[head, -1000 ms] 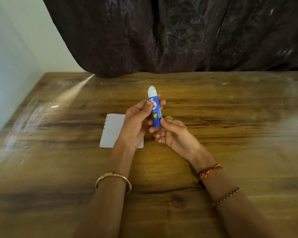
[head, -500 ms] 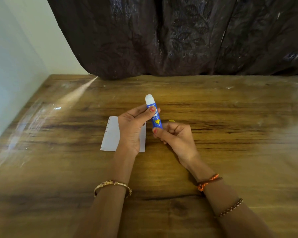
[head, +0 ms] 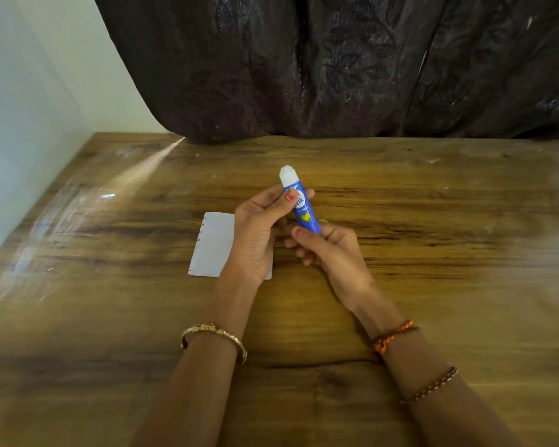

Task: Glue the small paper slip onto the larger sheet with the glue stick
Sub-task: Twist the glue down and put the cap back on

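glue stick tilted more; left hand, right hand both gripping.

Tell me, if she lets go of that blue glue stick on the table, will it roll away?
Probably, if it lands sideways. The glue stick is a round tube, so it could roll across the smooth wooden table. It looks small and light, pinched easily between the left hand and right hand. Its white tip is exposed, so it might stick instead.
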